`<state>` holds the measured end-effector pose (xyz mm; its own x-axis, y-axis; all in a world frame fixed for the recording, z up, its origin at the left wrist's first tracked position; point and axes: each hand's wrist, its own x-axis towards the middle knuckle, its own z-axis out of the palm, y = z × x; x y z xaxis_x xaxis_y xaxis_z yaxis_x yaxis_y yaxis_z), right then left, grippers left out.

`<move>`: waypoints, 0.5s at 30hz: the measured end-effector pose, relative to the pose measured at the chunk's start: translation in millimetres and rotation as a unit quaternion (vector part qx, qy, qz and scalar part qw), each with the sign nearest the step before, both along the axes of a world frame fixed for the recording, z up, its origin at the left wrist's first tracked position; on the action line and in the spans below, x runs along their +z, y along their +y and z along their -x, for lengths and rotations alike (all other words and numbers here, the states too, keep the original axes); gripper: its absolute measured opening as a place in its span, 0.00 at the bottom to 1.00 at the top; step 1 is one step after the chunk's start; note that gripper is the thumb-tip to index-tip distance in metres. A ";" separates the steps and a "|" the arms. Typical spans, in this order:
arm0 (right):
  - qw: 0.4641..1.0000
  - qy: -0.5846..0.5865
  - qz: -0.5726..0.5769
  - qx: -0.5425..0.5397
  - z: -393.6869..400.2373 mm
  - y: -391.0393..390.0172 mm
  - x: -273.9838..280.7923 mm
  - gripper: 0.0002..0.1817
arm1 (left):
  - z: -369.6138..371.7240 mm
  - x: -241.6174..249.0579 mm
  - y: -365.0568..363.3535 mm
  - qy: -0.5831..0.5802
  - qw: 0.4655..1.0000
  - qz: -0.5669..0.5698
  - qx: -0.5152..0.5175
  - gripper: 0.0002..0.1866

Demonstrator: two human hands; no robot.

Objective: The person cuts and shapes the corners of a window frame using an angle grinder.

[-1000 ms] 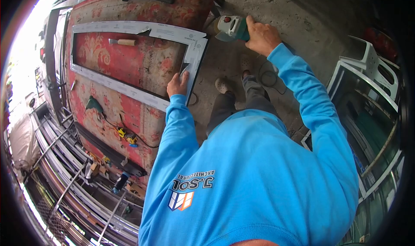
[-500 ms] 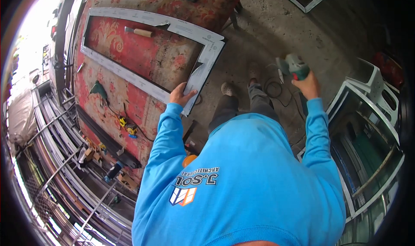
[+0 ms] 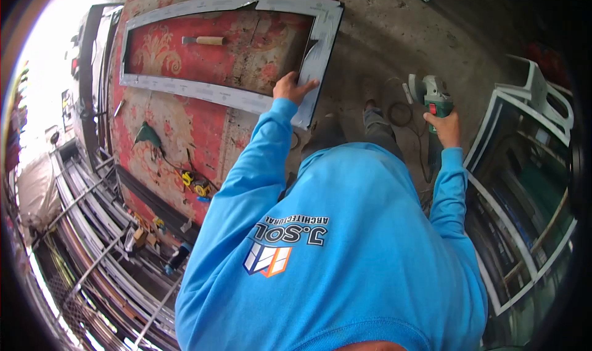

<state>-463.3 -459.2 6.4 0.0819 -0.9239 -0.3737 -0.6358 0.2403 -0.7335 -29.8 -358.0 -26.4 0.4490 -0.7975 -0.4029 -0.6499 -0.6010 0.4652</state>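
A rectangular window frame [image 3: 203,93], wrapped in printed white protective film, lies on a table with a worn red patterned covering. My left hand [image 3: 295,88] grips its near side by the right corner, the thumb stretched across the film. Some film is torn and lifted along the right and far sides. In my right hand [image 3: 445,129] is a green and grey angle grinder [image 3: 436,92], held out to the right above the floor, its disc towards the left. A wooden-handled scraper [image 3: 205,41] lies on the table inside the frame's opening.
On the red-covered table [image 3: 166,114] are a green power tool [image 3: 147,135] and a yellow tape measure [image 3: 197,184]. Long metal profiles [image 3: 83,194] fill racks at left. A cable [image 3: 401,114] coils on the floor. A white plastic chair [image 3: 533,92] and framed panels [image 3: 524,246] stand at right.
In view, the frame's right corner and my left hand have shifted right and up. The grinder has swung slightly right and now shows its red switch. Both hands keep their hold.
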 end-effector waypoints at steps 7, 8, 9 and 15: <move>0.995 0.025 0.022 -0.094 -18.0 108.7 7.6 0.37 | 36.7 -8.2 -55.1 0.019 0.997 0.026 -0.064 0.42; 0.994 0.030 0.023 -0.104 -21.1 124.5 10.9 0.37 | 33.0 -15.8 -53.9 0.097 0.990 0.075 -0.076 0.43; 0.992 0.028 0.015 -0.122 -25.4 138.6 15.0 0.36 | 28.5 -21.0 -48.1 0.174 0.973 0.122 -0.086 0.43; 0.975 -0.086 0.049 -0.201 -42.8 202.2 25.7 0.30 | -47.3 -10.2 14.8 -0.085 0.932 0.069 -0.346 0.36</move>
<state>-420.5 -257.0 32.2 -0.2410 -0.9244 -0.2955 -0.3703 0.3690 -0.8525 17.5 -343.2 -36.6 -0.1449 -0.9586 -0.2451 -0.9309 0.0482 0.3620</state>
